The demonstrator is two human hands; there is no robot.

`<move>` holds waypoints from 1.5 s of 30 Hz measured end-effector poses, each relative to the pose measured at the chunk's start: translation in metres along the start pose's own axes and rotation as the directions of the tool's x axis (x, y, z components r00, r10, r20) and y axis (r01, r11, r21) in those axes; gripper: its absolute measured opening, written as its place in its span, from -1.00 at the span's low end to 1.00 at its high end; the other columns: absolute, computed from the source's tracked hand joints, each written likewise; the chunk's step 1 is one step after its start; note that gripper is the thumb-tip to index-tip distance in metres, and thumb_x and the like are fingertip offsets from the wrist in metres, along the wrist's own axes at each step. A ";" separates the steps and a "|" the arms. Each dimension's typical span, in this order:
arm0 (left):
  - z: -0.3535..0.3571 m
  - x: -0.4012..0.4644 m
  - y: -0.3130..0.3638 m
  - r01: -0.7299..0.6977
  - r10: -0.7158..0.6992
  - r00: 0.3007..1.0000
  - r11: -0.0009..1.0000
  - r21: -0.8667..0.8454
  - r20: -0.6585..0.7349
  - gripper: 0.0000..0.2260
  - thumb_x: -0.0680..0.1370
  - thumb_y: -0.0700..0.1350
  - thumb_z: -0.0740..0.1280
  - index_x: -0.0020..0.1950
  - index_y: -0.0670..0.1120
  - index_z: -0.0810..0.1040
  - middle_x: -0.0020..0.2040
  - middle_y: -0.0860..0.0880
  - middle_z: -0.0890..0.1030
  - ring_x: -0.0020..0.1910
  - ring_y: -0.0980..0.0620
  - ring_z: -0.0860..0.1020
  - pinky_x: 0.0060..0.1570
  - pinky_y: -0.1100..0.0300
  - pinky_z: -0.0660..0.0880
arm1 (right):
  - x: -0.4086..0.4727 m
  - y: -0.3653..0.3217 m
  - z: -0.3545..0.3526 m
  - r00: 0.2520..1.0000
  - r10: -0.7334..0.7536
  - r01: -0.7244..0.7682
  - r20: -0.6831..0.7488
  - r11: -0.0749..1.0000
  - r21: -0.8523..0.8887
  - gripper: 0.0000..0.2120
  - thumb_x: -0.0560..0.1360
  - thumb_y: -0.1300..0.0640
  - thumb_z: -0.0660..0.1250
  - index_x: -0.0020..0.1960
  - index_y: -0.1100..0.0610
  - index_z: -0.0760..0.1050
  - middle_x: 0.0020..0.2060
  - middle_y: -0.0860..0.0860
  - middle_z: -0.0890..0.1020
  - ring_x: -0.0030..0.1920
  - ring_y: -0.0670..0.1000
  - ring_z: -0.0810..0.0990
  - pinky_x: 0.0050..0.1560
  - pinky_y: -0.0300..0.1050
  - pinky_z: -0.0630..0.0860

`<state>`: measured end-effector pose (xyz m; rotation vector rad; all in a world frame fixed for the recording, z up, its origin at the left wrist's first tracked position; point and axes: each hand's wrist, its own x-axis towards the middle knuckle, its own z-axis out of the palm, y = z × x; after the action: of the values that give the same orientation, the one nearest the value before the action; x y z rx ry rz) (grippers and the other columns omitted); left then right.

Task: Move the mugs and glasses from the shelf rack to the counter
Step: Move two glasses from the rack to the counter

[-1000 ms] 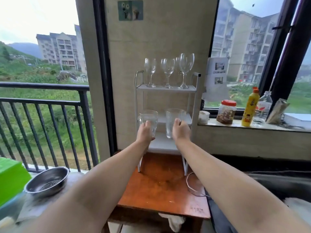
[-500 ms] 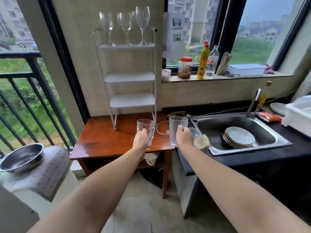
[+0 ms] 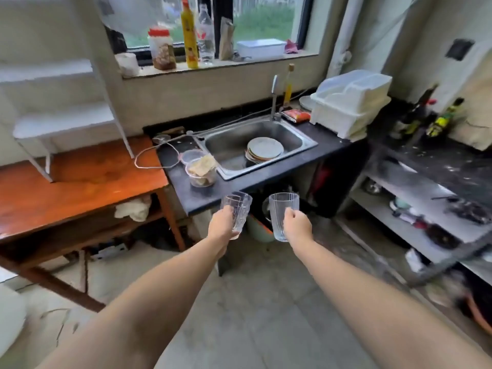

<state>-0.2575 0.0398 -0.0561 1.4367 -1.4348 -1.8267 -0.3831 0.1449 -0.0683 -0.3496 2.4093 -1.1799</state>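
Observation:
My left hand point(image 3: 222, 225) grips a clear patterned glass point(image 3: 238, 209), held upright in the air just in front of the black counter point(image 3: 197, 193). To its right, my right hand point(image 3: 296, 226) holds a taller ribbed glass point(image 3: 282, 211) at the same height, below the counter's front edge. The white shelf rack point(image 3: 66, 121) stands on the wooden table point(image 3: 80, 185) at the far left; its two visible shelves hold nothing, and its top is out of frame.
A steel sink point(image 3: 298, 139) with stacked plates point(image 3: 263, 150) is set in the counter. A plastic tub with a cloth point(image 3: 201, 171) sits left of the sink. A white dish-drainer box point(image 3: 351, 102) stands on the right. Bottles and a jar point(image 3: 162, 49) line the windowsill. Cluttered shelves point(image 3: 426, 217) fill the right side.
I have turned right and stepped back from the rack. Both hands have carried their glasses away from the table to the front of the black counter.

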 end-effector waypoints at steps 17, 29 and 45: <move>0.362 -0.135 -0.087 0.109 -0.247 0.820 0.953 0.282 0.516 -0.64 0.60 -0.09 0.12 0.27 -0.27 0.48 -0.20 -0.08 0.43 -0.38 0.02 0.44 -0.16 0.11 0.57 | -0.006 0.250 -0.291 0.759 0.492 -0.421 -0.426 0.870 0.256 -0.63 0.64 0.07 0.00 -0.23 0.22 0.38 -0.15 0.22 0.49 -0.06 0.19 0.49 -0.08 -0.09 0.31; 0.603 -0.164 -0.085 -0.091 -0.298 0.618 0.892 0.443 0.727 -0.72 0.63 -0.11 0.05 -0.25 -0.10 0.36 -0.30 -0.04 0.35 -0.35 0.06 0.35 -0.34 0.17 0.50 | 0.060 0.323 -0.464 0.501 0.658 -0.437 -0.563 0.753 0.491 -0.57 0.63 0.10 0.00 0.12 0.39 0.50 0.10 0.31 0.58 0.05 0.22 0.53 0.00 -0.04 0.37; 0.898 -0.252 -0.125 -0.195 -0.345 0.495 0.850 0.489 0.797 -0.69 0.61 -0.10 0.09 -0.32 -0.12 0.36 -0.31 -0.07 0.38 -0.35 0.01 0.38 -0.42 0.20 0.39 | 0.137 0.465 -0.701 0.423 0.672 -0.380 -0.608 0.740 0.555 -0.64 0.62 0.05 -0.01 -0.17 0.25 0.41 -0.20 0.16 0.48 -0.14 0.12 0.46 -0.10 -0.08 0.33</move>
<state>-0.9213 0.7058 -0.1024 0.6593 -2.5709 -2.5269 -0.8577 0.8519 -0.0938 1.2686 2.5167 -1.5633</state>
